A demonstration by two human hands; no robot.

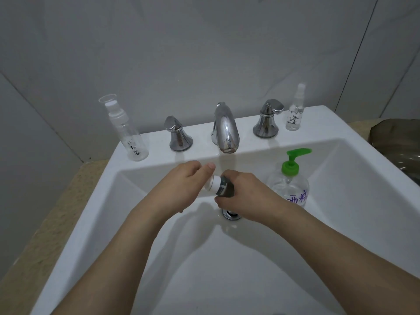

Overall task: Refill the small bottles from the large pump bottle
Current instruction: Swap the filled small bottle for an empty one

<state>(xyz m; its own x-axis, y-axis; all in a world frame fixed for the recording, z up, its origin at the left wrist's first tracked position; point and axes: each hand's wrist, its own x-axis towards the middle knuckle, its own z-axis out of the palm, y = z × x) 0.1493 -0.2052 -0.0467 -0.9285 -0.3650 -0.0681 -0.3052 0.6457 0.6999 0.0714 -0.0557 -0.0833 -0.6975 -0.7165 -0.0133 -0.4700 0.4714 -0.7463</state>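
Note:
Over the middle of the sink basin, my right hand (pixel 244 196) grips the body of a small dark bottle (pixel 225 188) that lies tilted to the left. My left hand (pixel 184 185) pinches its white cap (pixel 213 184) with thumb and fingers. The large clear pump bottle (pixel 289 185) with a green pump head stands in the basin just right of my right hand. Two small clear spray bottles stand on the sink ledge: one at the far left (pixel 129 133) with a clear cap, one at the far right (pixel 295 110).
The white sink (pixel 91 212) has a chrome spout (pixel 225 130) between two chrome handles (pixel 178 134) (pixel 268 119) on the back ledge. The drain (pixel 230 214) lies under my hands. A dark bag (pixel 395 142) sits on the counter at the right.

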